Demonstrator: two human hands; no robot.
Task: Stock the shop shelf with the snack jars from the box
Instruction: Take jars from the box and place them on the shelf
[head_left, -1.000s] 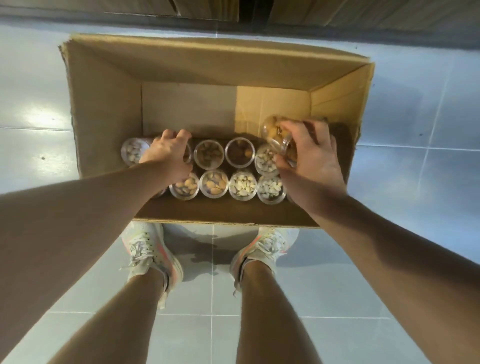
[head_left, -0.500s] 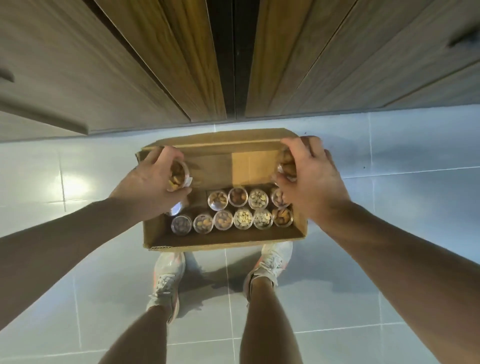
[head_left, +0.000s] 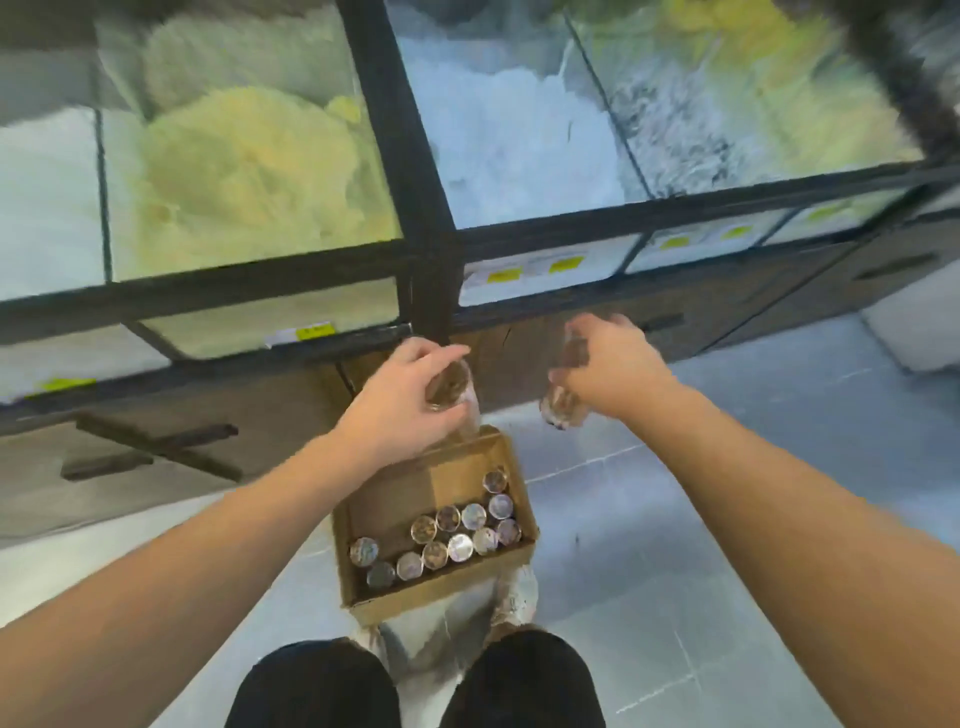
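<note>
An open cardboard box (head_left: 387, 501) stands on the tiled floor by my feet, with several clear snack jars (head_left: 460, 545) upright inside it. My left hand (head_left: 402, 402) grips a clear jar of brown snacks (head_left: 451, 385) high above the box's far edge. My right hand (head_left: 605, 371) holds another clear snack jar (head_left: 562, 404), whose lower end shows below my fingers. Both jars hang in front of the dark wooden cabinet (head_left: 519, 364) under the black-framed shop shelf (head_left: 426, 249). The picture is blurred by motion.
The shelf holds glass bins of pale yellow snacks (head_left: 244, 176) and white snacks (head_left: 514, 140), with yellow price tags (head_left: 314, 332) along its front rail. Dark drawer fronts with handles (head_left: 156, 447) lie below. Grey floor tiles (head_left: 701, 519) spread to the right.
Both hands have lifted a jar each out of the box and risen toward the shelf. The view has tilted up, so the box looks small and the shelf bins have come into sight.
</note>
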